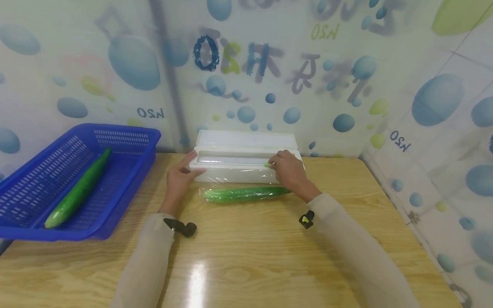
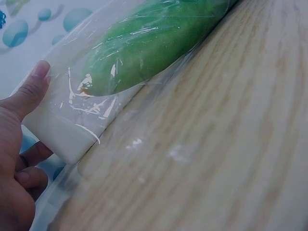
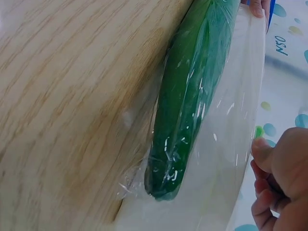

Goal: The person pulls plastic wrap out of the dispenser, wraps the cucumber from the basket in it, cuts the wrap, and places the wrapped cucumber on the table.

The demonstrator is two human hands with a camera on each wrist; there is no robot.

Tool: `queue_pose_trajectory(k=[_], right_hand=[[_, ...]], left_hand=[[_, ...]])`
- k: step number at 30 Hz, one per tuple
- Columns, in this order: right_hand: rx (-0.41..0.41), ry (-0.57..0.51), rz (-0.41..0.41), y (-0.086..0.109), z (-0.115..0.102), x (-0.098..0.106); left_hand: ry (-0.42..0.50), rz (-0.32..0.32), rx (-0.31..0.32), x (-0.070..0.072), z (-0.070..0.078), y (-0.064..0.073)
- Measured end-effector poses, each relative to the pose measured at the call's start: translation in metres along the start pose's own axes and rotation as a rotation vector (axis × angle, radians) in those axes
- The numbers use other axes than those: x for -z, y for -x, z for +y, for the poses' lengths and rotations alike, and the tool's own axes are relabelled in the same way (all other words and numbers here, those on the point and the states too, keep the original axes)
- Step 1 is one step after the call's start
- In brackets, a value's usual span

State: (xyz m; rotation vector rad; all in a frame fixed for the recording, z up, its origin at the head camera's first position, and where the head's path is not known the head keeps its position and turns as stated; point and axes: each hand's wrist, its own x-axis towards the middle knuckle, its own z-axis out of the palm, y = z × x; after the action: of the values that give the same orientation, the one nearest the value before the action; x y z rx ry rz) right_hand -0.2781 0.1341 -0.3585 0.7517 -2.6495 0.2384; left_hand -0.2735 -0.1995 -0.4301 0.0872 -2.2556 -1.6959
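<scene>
The cucumber point(image 1: 246, 194) lies on the wooden table point(image 1: 246, 256), just on the near side of a white box point(image 1: 231, 152), its length running left to right. Clear plastic film point(image 2: 91, 108) covers it and stretches up over the near side of the box, whose lid point(image 1: 246, 139) stands raised at the far side. The left hand point(image 1: 180, 177) grips the box's left end, thumb on the near face, the other fingers round the end. The right hand point(image 1: 288, 169), fingers curled, pinches a small green slider point(image 1: 267, 164) at the box's near top edge, right of the middle. On the left, a blue basket point(image 1: 129, 192) holds another cucumber point(image 1: 78, 194), lying slantwise.
</scene>
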Motion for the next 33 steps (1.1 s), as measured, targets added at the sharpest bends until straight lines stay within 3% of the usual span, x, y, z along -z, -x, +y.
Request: queue_pose_trajectory(k=[7,33], right_hand=[[0.042,0.013,0.03,0.003,0.008,-0.001],[0.027,0.027,0.035,0.017,0.03,0.004]], left_hand=[[-0.011,-0.003,-0.011,0.001,0.0,0.0],[-0.004,-0.003,0.008,0.001,0.0,-0.001]])
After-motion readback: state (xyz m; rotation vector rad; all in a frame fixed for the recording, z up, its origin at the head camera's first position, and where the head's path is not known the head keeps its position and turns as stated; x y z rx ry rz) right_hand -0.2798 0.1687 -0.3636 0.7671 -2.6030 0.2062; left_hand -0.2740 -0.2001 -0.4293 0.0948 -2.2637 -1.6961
